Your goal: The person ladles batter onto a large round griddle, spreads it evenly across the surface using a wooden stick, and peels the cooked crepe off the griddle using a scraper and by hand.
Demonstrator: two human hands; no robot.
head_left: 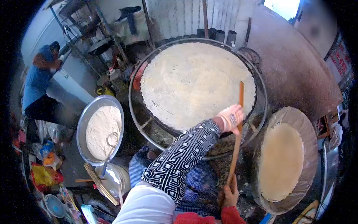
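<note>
A long, flat wooden stick (235, 153) slants up from the bottom toward a large round griddle. My left hand (230, 117), in a pale glove with a black-and-white patterned sleeve, reaches across to the right and is closed around the stick's upper part, over the griddle's near right edge. Lower down, my bare right hand (229, 192) is wrapped round the same stick near its bottom end, by a red sleeve. A thin, pale round flatbread (197, 82) covers nearly the whole griddle surface. The stick's upper tip lies over the flatbread's right side.
A metal ring (131, 106) surrounds the griddle. To the left stands a metal basin (79, 128) of pale batter with a ladle (108, 153) in it. On the right, a lined basket (310, 160) holds flatbread. Another person (39, 82) is at the far left.
</note>
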